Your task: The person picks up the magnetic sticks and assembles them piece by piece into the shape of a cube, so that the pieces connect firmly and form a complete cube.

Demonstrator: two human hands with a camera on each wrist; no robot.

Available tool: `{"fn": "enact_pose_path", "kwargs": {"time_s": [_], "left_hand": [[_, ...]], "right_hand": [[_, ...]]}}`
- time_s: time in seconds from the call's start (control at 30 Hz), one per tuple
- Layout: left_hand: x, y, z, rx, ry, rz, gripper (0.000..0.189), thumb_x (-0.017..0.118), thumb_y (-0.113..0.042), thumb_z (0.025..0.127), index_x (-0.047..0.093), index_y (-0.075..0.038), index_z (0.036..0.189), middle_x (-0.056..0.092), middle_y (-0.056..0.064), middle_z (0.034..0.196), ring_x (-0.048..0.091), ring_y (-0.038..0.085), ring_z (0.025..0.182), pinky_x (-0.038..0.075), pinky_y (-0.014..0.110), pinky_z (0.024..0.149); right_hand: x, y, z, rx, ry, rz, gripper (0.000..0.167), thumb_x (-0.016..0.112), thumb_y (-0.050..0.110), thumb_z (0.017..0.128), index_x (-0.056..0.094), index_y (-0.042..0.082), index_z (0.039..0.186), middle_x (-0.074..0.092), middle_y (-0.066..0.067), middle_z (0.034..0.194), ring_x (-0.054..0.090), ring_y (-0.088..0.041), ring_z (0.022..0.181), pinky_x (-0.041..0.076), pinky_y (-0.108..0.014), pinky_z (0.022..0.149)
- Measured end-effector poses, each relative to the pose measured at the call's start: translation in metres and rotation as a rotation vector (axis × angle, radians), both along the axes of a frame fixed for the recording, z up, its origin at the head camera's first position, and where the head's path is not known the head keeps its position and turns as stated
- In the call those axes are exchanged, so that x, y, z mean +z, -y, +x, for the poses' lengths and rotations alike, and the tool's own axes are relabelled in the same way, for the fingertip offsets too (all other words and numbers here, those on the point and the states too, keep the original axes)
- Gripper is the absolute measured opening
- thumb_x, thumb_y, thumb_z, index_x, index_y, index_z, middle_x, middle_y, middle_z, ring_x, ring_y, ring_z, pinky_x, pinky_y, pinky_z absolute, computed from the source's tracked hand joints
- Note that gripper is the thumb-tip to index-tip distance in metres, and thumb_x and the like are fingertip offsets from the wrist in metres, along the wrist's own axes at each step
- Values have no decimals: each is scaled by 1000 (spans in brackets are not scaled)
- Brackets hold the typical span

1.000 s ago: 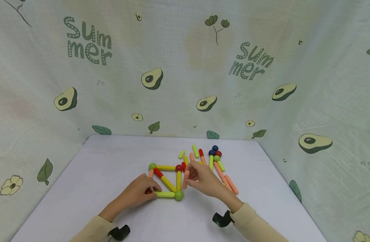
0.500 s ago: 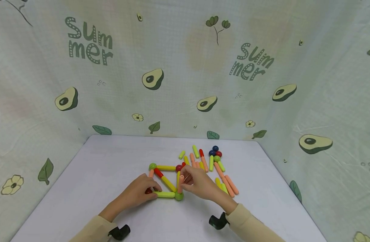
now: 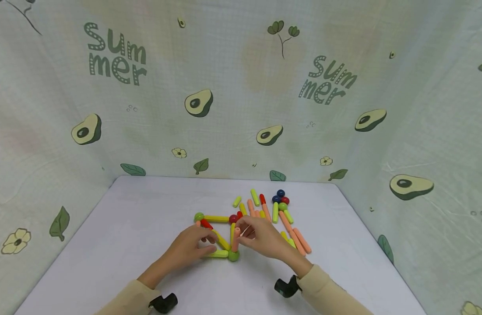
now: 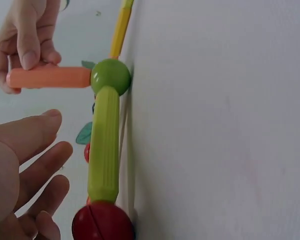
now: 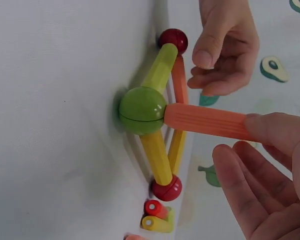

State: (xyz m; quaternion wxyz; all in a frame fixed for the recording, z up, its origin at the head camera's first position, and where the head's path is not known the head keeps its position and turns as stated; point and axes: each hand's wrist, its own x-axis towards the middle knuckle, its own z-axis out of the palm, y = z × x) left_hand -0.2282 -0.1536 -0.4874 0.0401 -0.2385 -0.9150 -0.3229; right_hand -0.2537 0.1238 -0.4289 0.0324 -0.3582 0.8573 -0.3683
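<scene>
A flat frame of sticks and balls lies on the table in the head view. At its near right corner is a green ball, on which an orange stick stands upright. My right hand pinches that stick near its upper end. My left hand hovers over the near left corner with its fingers apart and holds nothing. Beside it, a lime-green stick joins the green ball to a red ball; the left hand hides this red ball in the head view.
Behind and right of the frame lie loose sticks, among them an orange stick and a lime-green stick. Blue balls, a red ball and a green ball cluster there. A printed cloth hangs behind the table.
My right hand has brought the orange stick left onto the green ball and stays there. My left hand has let go at the near left corner and shifted slightly right and up.
</scene>
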Motion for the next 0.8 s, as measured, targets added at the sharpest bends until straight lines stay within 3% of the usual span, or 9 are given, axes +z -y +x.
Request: {"fn": "enact_pose_path", "kwargs": {"time_s": [0.13, 0.23, 0.4, 0.5, 0.63, 0.8], "left_hand": [[-5, -17, 0, -16, -33, 69, 23, 86, -26, 92, 75, -21, 112, 74, -16, 102, 67, 8, 95, 56, 29, 86], [-8, -25, 3, -31, -21, 61, 24, 86, -25, 92, 75, -22, 112, 74, -17, 103, 66, 6, 97, 56, 29, 87], [-13, -23, 8, -29, -1, -7, 23, 87, -19, 90, 78, -29, 109, 69, -22, 105, 60, 3, 98, 54, 31, 87], [-13, -17, 7, -62, 14, -4, 23, 85, -16, 91, 79, -31, 108, 68, -23, 104, 59, 3, 99, 53, 31, 87], [-10, -9, 1, -141, 51, 10, 22, 83, -18, 94, 80, -31, 111, 69, -25, 106, 61, 4, 103, 53, 31, 91], [-9, 4, -14, -223, 101, -12, 23, 82, -20, 94, 80, -35, 111, 69, -27, 106, 61, 3, 105, 52, 31, 93]], "right_hand": [[-2, -2, -2, 4, -20, -6, 26, 81, 8, 95, 70, 13, 117, 74, 5, 99, 69, -6, 87, 60, -24, 80], [-3, -2, -3, 21, -29, -23, 26, 81, 7, 94, 70, 11, 117, 75, 3, 98, 69, -6, 86, 60, -24, 79], [-4, -1, -4, 32, -11, -24, 27, 81, 9, 95, 71, 10, 120, 77, 3, 100, 70, -4, 87, 60, -22, 79], [-3, 0, -3, 24, -3, -14, 28, 81, 10, 95, 71, 10, 121, 76, 3, 100, 70, -4, 87, 60, -22, 79], [-1, 1, -1, 15, 13, -3, 26, 80, 12, 96, 72, 13, 121, 76, 5, 100, 70, -4, 87, 59, -23, 80], [2, 4, 1, 24, 17, -8, 22, 79, 12, 97, 73, 15, 119, 77, 6, 100, 70, -3, 88, 59, -22, 81]]}}
